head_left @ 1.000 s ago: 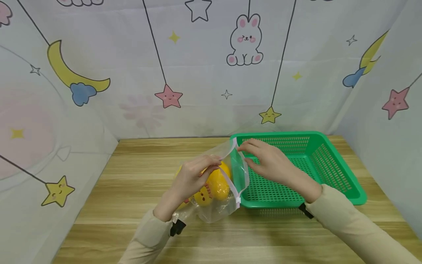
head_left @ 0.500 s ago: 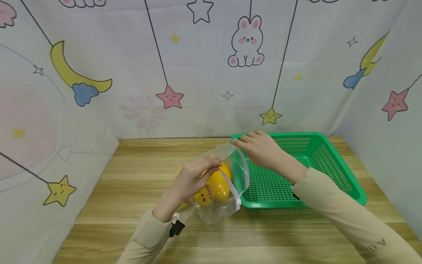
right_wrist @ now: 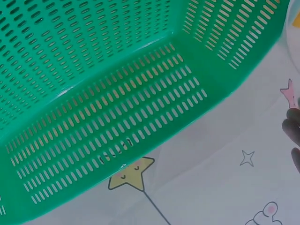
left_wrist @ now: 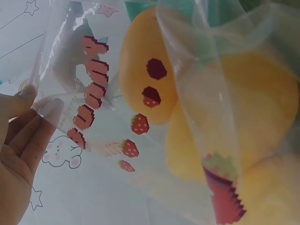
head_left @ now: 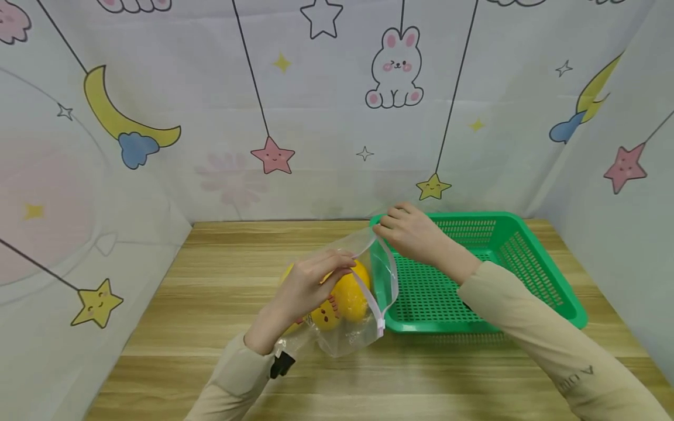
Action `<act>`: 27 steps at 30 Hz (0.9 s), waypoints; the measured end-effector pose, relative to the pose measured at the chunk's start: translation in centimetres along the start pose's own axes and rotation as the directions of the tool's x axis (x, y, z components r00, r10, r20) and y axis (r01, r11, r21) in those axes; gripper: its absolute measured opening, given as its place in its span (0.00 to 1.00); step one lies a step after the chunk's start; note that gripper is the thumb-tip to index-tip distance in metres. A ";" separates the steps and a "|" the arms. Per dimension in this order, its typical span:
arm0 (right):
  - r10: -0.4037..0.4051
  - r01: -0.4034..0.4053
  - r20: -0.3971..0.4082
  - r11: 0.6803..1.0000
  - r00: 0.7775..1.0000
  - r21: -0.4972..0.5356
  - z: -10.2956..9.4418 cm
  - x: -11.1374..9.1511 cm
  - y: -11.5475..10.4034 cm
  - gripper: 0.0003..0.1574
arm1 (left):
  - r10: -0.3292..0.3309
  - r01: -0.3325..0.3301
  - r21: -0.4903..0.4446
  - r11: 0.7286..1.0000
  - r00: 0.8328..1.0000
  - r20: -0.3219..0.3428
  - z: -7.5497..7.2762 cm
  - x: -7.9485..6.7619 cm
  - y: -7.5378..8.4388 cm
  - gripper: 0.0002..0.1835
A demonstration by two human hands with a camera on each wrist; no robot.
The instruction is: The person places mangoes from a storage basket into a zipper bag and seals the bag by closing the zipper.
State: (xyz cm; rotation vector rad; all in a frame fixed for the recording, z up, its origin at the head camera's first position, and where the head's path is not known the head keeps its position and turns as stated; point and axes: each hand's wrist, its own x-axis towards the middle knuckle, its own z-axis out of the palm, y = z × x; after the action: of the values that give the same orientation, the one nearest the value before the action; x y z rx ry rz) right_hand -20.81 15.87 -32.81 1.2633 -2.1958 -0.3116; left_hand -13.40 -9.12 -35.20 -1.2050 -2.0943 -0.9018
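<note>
A clear zip bag (head_left: 337, 345) with pink edging and strawberry prints lies on the table, its mouth facing right and parted. Inside it are several yellow, rounded fruits (head_left: 350, 298), large in the left wrist view, where print covers part of one fruit (left_wrist: 145, 56). My left hand (head_left: 310, 280) pinches the near lip of the mouth between thumb and fingers. At the far corner of the mouth, my right hand (head_left: 413, 234) grips the edging with curled fingers. A pale slider (head_left: 381, 326) sits at the mouth's near corner. Only the right fingertips (right_wrist: 293, 126) show in the right wrist view.
Right of the bag stands a green slotted basket (head_left: 481, 327), its left side overlapped by the bag's mouth and its rim beneath the right forearm. The wooden table (head_left: 210, 251) ends at a white printed curtain (head_left: 316, 193) behind, with more cloth at both sides.
My right hand has moved left and back from over the basket's left side and taken hold of the bag's far corner. My left hand keeps its pinch on the lip.
</note>
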 end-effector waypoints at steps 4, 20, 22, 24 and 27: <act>0.004 -0.004 -0.004 1.000 1.000 0.011 0.3 -0.1 0.2 0.10 | -0.001 0.001 0.007 1.000 1.000 0.012 0.1 -0.1 0.1 0.10; 0.019 -0.019 -0.043 1.000 0.999 0.007 0.8 -0.4 0.5 0.06 | -0.139 0.138 0.024 0.990 0.988 0.062 0.3 -1.6 2.0 0.25; 0.023 -0.022 -0.037 1.000 0.999 0.005 0.8 -0.4 0.5 0.07 | -0.127 0.126 0.025 0.992 0.991 0.052 0.4 -1.9 2.2 0.24; 0.025 -0.025 -0.033 1.000 0.999 0.005 0.7 -0.4 0.5 0.07 | -0.110 0.109 0.017 0.994 0.993 0.047 0.5 -2.2 2.5 0.21; 0.027 -0.027 -0.027 1.000 0.999 0.010 0.7 -0.4 0.5 0.08 | -0.102 0.102 0.005 0.995 0.993 0.054 0.8 -2.7 3.0 0.16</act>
State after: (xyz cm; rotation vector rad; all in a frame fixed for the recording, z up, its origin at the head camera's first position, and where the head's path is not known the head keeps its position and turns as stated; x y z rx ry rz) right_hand -21.41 16.42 -33.24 1.2350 -2.1923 -0.2715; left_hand -9.62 -8.76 -36.81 -1.1416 -2.2164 -0.9209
